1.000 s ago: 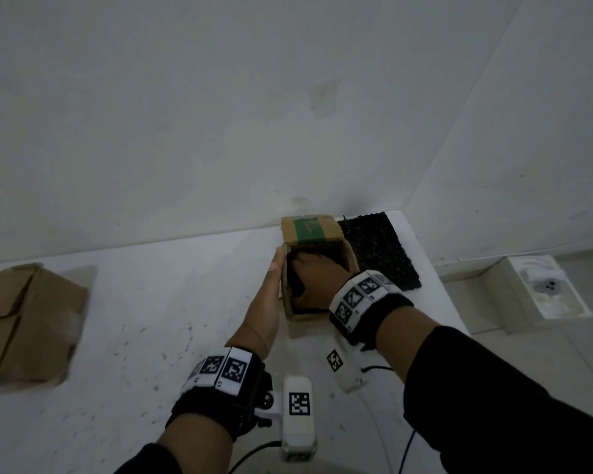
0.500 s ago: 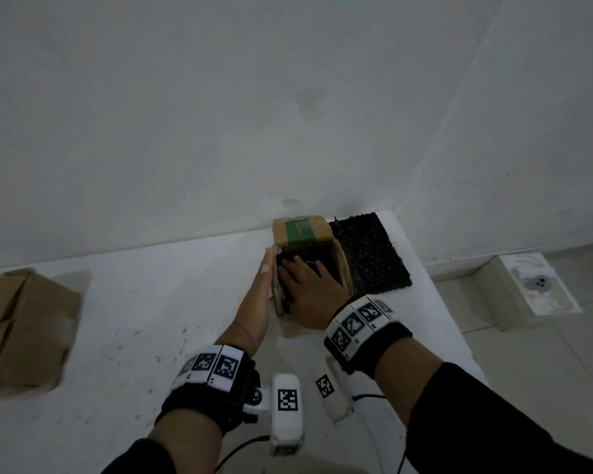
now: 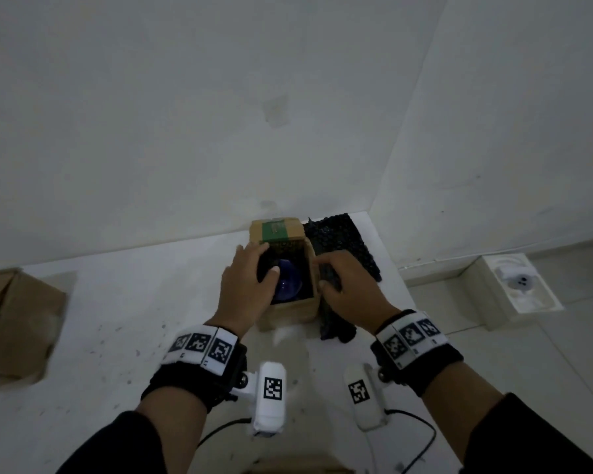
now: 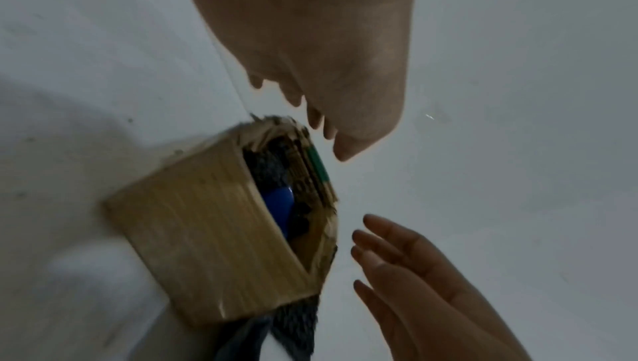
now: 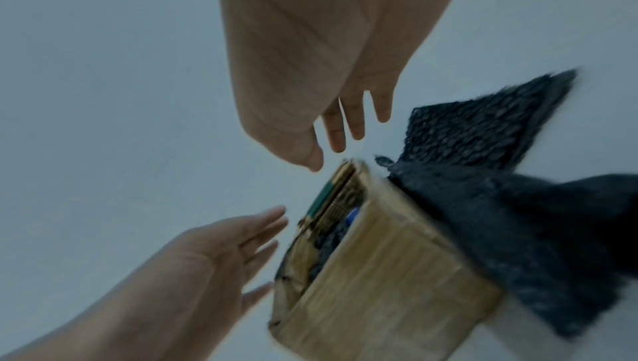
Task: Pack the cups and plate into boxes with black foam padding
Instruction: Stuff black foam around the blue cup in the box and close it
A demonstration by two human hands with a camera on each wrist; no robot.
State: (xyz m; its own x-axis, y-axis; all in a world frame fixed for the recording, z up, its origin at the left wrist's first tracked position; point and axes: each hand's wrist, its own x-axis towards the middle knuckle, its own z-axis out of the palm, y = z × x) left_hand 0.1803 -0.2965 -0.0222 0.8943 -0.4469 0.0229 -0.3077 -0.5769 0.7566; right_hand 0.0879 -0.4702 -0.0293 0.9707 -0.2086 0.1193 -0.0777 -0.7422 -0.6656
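Observation:
A small open cardboard box (image 3: 290,307) stands near the table's back right corner, lined with black foam. A blue cup (image 3: 291,283) sits inside it, also seen as the blue cup (image 4: 278,203) past the box (image 4: 207,244). My left hand (image 3: 247,285) hovers over the box's left rim with straight fingers, thumb above the cup. My right hand (image 3: 346,289) is just right of the box, over a crumpled black foam piece (image 3: 336,328), holding nothing. In the right wrist view the foam (image 5: 500,176) lies against the box (image 5: 379,271). No plate is in view.
A flat black foam sheet (image 3: 339,241) lies behind the right hand by the wall. A larger brown cardboard box (image 3: 14,323) sits at the table's left. The table edge (image 3: 391,268) drops off at the right, with a white object (image 3: 517,285) on the floor.
My right hand has come out of the box and moved to its right side. My left hand has shifted from the box's left wall to over the opening. The blue cup now shows.

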